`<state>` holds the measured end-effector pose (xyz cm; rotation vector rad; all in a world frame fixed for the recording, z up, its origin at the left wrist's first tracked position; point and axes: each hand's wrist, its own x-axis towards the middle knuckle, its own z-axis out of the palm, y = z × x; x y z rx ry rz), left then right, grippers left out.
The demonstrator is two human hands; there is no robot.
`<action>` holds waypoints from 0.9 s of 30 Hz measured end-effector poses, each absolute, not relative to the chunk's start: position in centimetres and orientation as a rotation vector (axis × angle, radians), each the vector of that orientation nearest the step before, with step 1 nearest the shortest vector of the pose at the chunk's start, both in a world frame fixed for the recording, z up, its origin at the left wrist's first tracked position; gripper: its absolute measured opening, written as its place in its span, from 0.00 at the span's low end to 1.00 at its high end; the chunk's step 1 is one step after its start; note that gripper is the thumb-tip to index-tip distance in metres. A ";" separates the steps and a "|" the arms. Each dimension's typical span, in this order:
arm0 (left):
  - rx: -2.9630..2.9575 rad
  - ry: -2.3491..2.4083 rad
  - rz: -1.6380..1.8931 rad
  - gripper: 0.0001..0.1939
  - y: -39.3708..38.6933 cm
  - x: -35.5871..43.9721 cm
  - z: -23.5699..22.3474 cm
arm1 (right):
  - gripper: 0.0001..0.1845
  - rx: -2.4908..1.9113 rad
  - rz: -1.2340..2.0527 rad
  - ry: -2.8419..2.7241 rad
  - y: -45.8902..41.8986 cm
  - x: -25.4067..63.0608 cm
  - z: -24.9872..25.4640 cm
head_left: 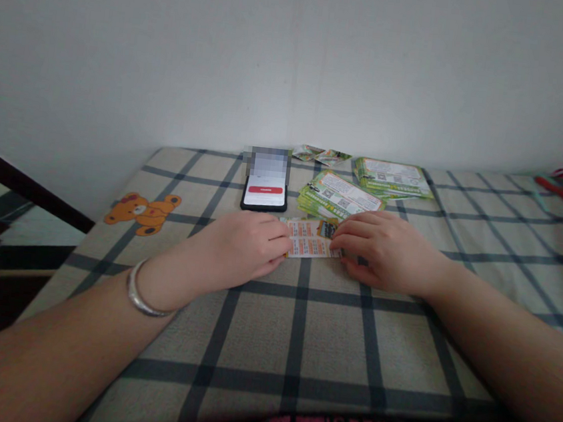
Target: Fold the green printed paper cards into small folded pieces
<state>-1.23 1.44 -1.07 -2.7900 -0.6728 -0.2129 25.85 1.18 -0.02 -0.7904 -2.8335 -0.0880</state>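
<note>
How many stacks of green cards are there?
2: the near stack, just beyond the right hand, and the far stack, behind that and to the right, toward the wall.

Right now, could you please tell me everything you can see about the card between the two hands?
The card is thin, seemingly paper, with small orange printed blocks on white, unreadable here, and a dark and yellow patch near its upper right. It appears flat, over the checked tablecloth. The fingers of the left hand and right hand hold and partly cover its ends.
</note>
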 end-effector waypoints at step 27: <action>-2.728 -0.626 -0.288 0.10 2.1 -1.5 -1.5 | 0.11 -0.567 0.191 -2.774 1.1 25.5 -0.5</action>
